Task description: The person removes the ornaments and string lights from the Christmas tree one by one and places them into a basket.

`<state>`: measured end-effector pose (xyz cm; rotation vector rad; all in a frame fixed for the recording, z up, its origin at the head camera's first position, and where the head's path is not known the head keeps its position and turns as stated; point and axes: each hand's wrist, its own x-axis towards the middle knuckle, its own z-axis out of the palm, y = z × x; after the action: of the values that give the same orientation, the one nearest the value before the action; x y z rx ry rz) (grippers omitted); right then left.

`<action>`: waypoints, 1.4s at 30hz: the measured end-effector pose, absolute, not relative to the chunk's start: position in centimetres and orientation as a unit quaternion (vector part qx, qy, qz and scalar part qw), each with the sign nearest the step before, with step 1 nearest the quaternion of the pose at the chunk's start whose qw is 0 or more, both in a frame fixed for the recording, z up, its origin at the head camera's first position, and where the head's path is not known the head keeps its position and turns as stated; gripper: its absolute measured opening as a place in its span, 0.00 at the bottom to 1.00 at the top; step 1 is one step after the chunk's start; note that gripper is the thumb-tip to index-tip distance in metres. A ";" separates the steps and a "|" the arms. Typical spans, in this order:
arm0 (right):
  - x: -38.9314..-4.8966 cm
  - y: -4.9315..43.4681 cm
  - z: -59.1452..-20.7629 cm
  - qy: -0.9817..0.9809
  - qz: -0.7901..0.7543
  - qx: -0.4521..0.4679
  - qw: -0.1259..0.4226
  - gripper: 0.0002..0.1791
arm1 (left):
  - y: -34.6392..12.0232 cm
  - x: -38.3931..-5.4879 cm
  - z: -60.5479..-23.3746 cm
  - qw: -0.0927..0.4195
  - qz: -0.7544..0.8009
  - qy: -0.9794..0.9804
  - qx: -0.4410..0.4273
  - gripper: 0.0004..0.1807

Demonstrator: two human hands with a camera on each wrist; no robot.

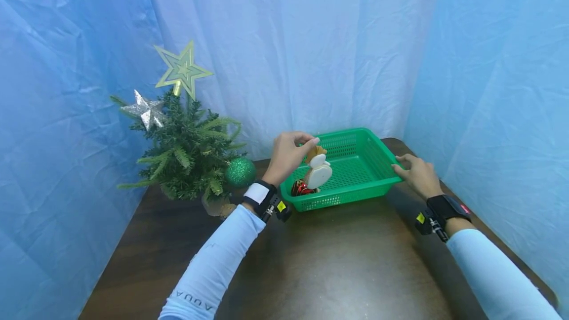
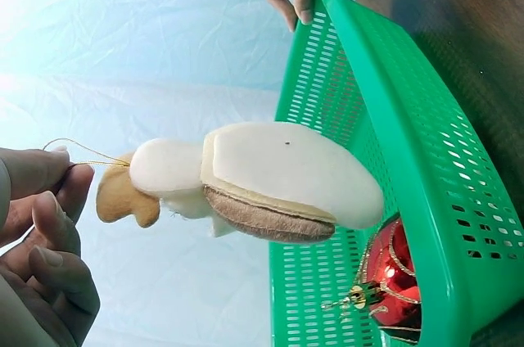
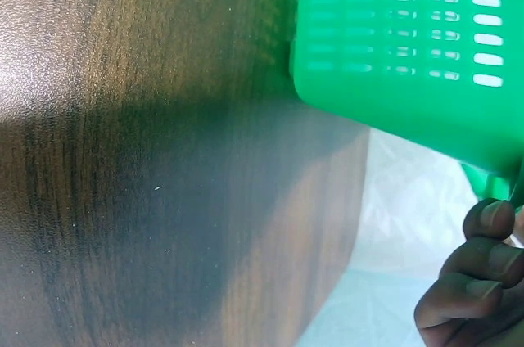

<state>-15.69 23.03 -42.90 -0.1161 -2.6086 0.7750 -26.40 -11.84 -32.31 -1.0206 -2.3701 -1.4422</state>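
A white-and-brown plush ornament point(image 2: 278, 175) with brown antler-like tips hangs by a thin gold loop. My left hand point(image 1: 288, 156) pinches that loop between thumb and finger, keeping the ornament over the left part of a green plastic basket point(image 1: 386, 162). In the left wrist view the left hand point(image 2: 49, 241) has its other fingers loosely curled. At the basket's right corner, my right hand point(image 1: 417, 174) grips the rim; the right wrist view shows its curled fingers point(image 3: 483, 290) at the basket's edge. A shiny red bauble point(image 2: 393, 273) with gold trim lies inside the basket.
Left of the basket stands a small artificial Christmas tree point(image 1: 178, 157) with a gold star topper point(image 1: 183, 69), a silver star point(image 1: 148, 110) and a green glitter ball point(image 1: 240, 172). Everything stands on a dark wooden table point(image 1: 338, 260). Pale blue curtains point(image 1: 293, 48) hang behind and at both sides.
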 end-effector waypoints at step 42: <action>-15.7 23.2 -43.1 -0.936 0.278 -0.038 0.212 0.25 | -9.2 -27.0 -35.4 0.057 -0.413 -0.849 -0.325 0.09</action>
<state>-15.74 23.20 -43.06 -0.1045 -2.5991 0.7728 -26.99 -9.17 -35.43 -0.9861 -2.5732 -1.2528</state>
